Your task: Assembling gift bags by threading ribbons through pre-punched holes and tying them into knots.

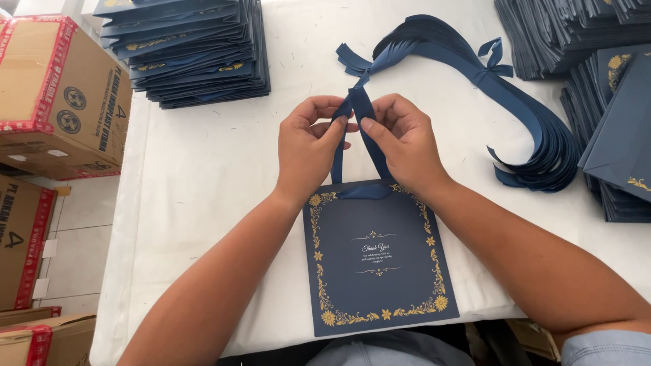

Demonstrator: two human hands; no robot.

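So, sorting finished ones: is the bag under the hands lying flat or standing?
Flat: the navy bag lies face-up on the white table, unopened.

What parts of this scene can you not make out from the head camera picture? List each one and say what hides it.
- Head view: the top of the dark blue ribbon handle is covered by the left hand and right hand.
- Head view: the flat dark blue paper bag with gold floral border hides how the ribbon is fixed to it.
- Head view: the brown cardboard boxes with red tape are cut off by the left edge.
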